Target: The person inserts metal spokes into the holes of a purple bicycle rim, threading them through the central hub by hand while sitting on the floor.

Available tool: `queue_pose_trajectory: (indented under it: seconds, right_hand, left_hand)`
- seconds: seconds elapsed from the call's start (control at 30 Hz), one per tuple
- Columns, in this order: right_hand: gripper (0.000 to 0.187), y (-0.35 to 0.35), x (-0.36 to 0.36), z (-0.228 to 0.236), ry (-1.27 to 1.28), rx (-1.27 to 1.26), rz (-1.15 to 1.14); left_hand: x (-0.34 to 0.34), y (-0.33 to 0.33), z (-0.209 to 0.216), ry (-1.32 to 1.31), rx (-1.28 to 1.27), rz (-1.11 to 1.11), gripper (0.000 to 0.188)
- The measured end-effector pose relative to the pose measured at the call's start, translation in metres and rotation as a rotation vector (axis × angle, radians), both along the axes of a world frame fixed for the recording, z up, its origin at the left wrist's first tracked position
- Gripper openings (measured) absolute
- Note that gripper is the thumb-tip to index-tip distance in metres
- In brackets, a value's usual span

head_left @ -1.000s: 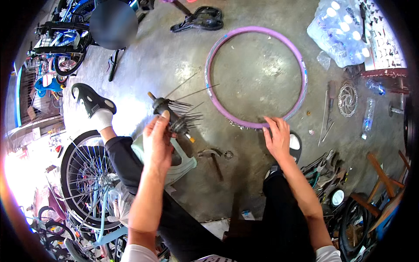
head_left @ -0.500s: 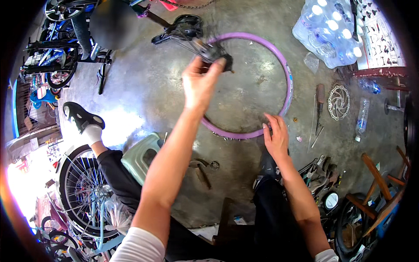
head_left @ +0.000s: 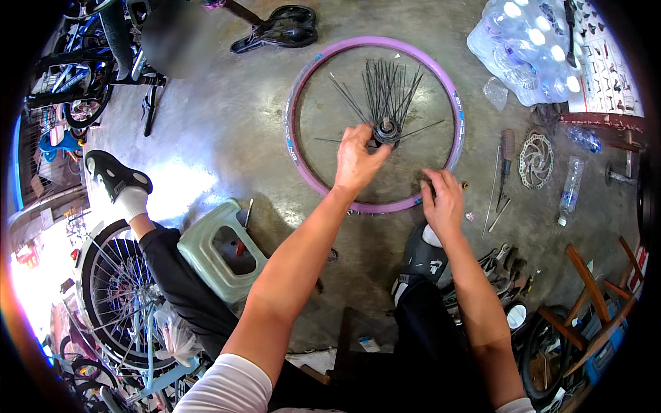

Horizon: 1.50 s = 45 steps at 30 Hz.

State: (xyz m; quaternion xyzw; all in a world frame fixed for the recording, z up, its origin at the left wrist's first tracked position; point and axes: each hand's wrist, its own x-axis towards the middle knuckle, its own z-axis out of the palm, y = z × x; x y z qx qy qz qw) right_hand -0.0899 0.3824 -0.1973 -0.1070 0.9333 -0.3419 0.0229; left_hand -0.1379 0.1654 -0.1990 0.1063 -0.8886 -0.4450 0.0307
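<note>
A purple bicycle rim [head_left: 457, 113] lies flat on the concrete floor before me. My left hand [head_left: 358, 162] reaches over its near left side, fingers and thumb closed round a dark wheel hub [head_left: 387, 129] held inside the ring. Many loose black spokes [head_left: 387, 89] fan out from the hub, mostly pointing away from me, with a few sticking out sideways. At the rim's near right edge, my right hand [head_left: 446, 198] has its bent fingers and thumb on the purple ring. The hand hides part of the rim there.
A brake disc [head_left: 536, 160], a screwdriver [head_left: 507, 155] and a plastic bottle [head_left: 571, 189] lie to the right. Wrapped water bottles [head_left: 527, 51] stand far right. A pale green stool [head_left: 200, 237] is at my left, near a bicycle wheel [head_left: 103, 296]. A saddle [head_left: 289, 27] lies beyond the rim.
My left hand has brought the hub and spokes from the rim's far left side rightward and nearer, into the ring. My right hand has closed on the rim. The view has shifted slightly.
</note>
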Motion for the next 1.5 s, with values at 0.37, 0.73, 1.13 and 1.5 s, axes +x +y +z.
queue_pose_trajectory:
  seconds: [0.37, 0.73, 1.13, 1.5]
  right_hand:
    - [0.018, -0.034, -0.043, -0.004, -0.193, -0.419, -0.243]
    - [0.021, -0.069, -0.055, 0.006, -0.166, -0.373, -0.111]
    - [0.029, -0.072, -0.047, -0.011, -0.219, -0.426, -0.169]
    - [0.041, -0.075, -0.036, -0.021, -0.256, -0.524, -0.224]
  left_hand:
    - [0.006, -0.009, 0.005, -0.003, 0.034, -0.013, 0.042]
    - [0.012, -0.03, 0.015, -0.077, 0.099, -0.044, 0.037]
    - [0.014, -0.04, 0.021, -0.22, 0.188, -0.053, 0.036]
    - [-0.044, -0.063, 0.043, 0.251, -0.466, -0.349, 0.026]
